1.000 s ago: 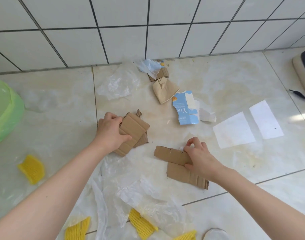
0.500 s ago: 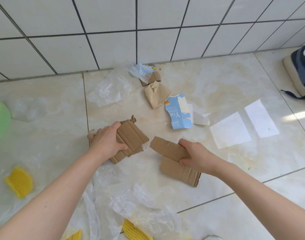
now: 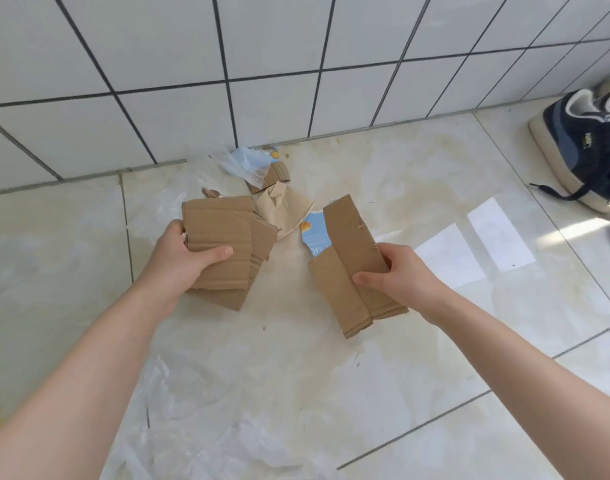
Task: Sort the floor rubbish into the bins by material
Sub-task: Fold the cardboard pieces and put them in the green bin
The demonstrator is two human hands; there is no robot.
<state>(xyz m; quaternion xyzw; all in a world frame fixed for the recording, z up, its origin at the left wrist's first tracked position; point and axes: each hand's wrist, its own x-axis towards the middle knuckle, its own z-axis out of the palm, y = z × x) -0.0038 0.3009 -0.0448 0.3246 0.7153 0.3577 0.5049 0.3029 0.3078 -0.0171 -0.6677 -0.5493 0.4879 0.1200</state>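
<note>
Both hands have lifted their cardboard off the floor. Left hand grips a cardboard stack at 10 o'clock; right hand grips folded cardboard at 2 o'clock, over a blue carton.

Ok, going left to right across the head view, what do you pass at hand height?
left hand → cardboard stack it grips → folded cardboard strip → right hand → white paper sheets → dark sneaker, farther back.
</note>
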